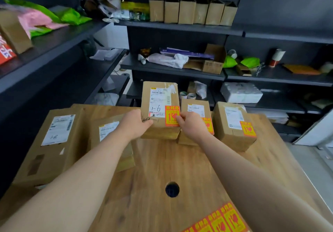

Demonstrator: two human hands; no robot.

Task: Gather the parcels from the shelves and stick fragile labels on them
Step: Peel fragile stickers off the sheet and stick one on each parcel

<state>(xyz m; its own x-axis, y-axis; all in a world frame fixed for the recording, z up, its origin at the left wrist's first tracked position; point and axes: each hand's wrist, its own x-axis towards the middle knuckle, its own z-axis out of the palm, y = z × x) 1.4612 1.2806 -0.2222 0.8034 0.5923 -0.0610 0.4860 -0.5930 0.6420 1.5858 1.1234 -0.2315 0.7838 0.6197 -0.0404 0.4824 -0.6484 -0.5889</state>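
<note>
A cardboard parcel marked "1-6" (158,94) stands tilted up at the middle of the wooden table (155,163). My left hand (134,123) grips its lower left corner. My right hand (191,125) holds its lower right edge, fingers on an orange fragile label (171,115) stuck beside the white shipping label. Two parcels to the right, a small one (196,108) and a larger one (232,123), each carry a fragile label. Left of my arm lie a large flat parcel (48,147) and a smaller parcel (108,129) without orange labels. A strip of fragile labels (221,219) lies at the table's near edge.
Dark shelves (173,69) run along the back and left, holding paper bags (191,10), an open carton (210,60), green and pink mailers and white packages. A round cable hole (172,189) sits in the tabletop. A white object stands at the far right by the floor.
</note>
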